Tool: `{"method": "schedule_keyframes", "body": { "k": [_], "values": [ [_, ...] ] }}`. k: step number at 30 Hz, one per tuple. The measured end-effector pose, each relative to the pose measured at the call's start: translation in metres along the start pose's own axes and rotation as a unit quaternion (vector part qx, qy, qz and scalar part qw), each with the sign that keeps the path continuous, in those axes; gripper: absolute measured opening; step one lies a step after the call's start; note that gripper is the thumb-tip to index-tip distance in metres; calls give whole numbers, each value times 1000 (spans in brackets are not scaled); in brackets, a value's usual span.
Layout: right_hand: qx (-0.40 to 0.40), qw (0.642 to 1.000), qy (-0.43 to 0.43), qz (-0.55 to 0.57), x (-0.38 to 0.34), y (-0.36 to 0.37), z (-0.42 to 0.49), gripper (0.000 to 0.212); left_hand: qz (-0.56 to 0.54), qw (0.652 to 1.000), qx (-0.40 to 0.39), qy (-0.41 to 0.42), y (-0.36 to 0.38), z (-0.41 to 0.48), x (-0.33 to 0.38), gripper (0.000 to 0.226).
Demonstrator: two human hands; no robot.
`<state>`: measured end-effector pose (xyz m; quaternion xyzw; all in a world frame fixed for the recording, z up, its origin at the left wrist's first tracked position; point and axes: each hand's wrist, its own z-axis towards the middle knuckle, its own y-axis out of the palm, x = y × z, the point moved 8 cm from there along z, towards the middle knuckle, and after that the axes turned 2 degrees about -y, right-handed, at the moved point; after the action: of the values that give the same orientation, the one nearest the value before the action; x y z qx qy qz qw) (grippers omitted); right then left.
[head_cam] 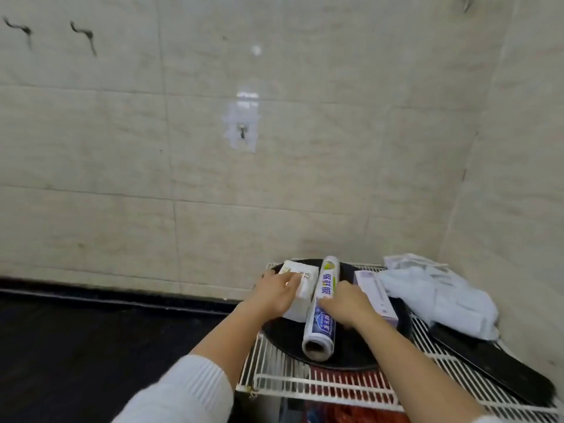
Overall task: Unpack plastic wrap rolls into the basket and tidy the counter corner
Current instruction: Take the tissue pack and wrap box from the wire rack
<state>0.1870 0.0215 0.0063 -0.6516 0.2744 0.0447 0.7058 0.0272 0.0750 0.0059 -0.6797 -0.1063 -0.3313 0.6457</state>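
1. On a round black tray atop the white wire rack, the printed plastic wrap roll lay.
2. Left hand clasped a white box.
3. Right hand rested fingers on the roll; whether its grip had closed could not be told.

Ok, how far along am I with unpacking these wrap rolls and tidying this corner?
Done: one printed blue-and-white plastic wrap roll lies unboxed on the round black tray atop the white wire rack. In hand: your left hand rests on a white carton, your right hand on the roll. Left: the lilac box, crumpled pale cloth and dark flat tool need tidying.
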Motion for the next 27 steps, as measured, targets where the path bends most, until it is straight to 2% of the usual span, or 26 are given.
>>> {"method": "schedule_keyframes", "body": {
  "k": [3, 9, 13, 16, 18, 20, 24, 27],
  "values": [
    [-43, 993, 35, 104, 7, 18, 5, 49, 36, 999, -23, -21, 14, 23, -3, 52],
    [-60, 962, 111, 244, 20, 40, 9, 50, -22, 997, -56, -57, 23, 44, -11, 66],
    [-56, 927, 147, 341, 28, 49, 8, 44, -55, 995, -21, -75, 17, 48, -23, 81],
    [-59, 881, 155, 442, 21, 50, 10, 49, -162, 981, -1, -105, 6, 43, -42, 70],
    [-53, 838, 150, 522, 10, 42, 14, 54, -266, 955, -16, -130, -6, 36, -51, 60],
    [-43, 812, 124, 568, -4, 26, 17, 56, -335, 932, -24, -138, -26, 30, -52, 55],
    [-83, 801, 51, 590, -75, 21, 24, 45, -391, 911, 22, -131, -90, 10, -91, 47],
    [-120, 795, 16, 595, -145, 41, 23, 32, -400, 900, 80, -155, -135, -7, -146, 51]
  ]
}}
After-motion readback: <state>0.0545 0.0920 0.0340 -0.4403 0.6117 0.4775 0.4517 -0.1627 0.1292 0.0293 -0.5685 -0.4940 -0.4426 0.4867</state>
